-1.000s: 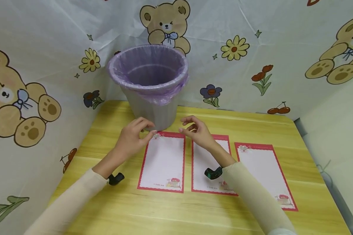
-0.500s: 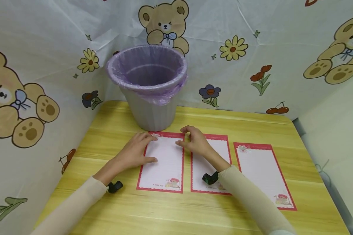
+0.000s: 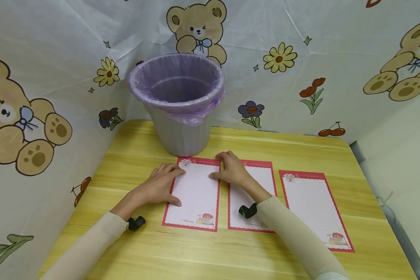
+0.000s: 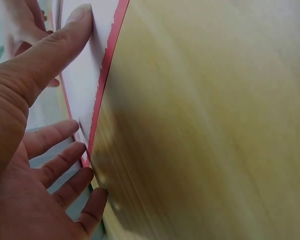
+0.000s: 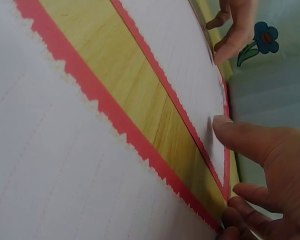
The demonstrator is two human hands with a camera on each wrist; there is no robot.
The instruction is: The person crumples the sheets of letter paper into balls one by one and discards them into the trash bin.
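A sheet of white notepaper with a red border (image 3: 196,194) lies flat on the table, the leftmost in a row of three. My left hand (image 3: 157,184) is at its left edge, fingers spread and thumb reaching over the paper. In the left wrist view, the left thumb (image 4: 65,42) hovers over or touches the sheet; which of the two, I cannot tell. My right hand (image 3: 232,169) is at the sheet's far right corner, thumb over the paper and fingers bent near the corner. The right wrist view has a gap between the right thumb (image 5: 245,137) and the fingers.
Right of that sheet lie the middle sheet (image 3: 236,210), partly under the right arm, and the right sheet (image 3: 311,206). A grey bin with a purple liner (image 3: 185,132) stands just behind the left sheet. A bear-printed cloth (image 3: 280,101) hangs behind the wooden table (image 3: 182,252).
Both hands have come down and nearer from beside the bin to the left sheet. The left thumb and fingers have spread apart. The sheet has barely shifted.
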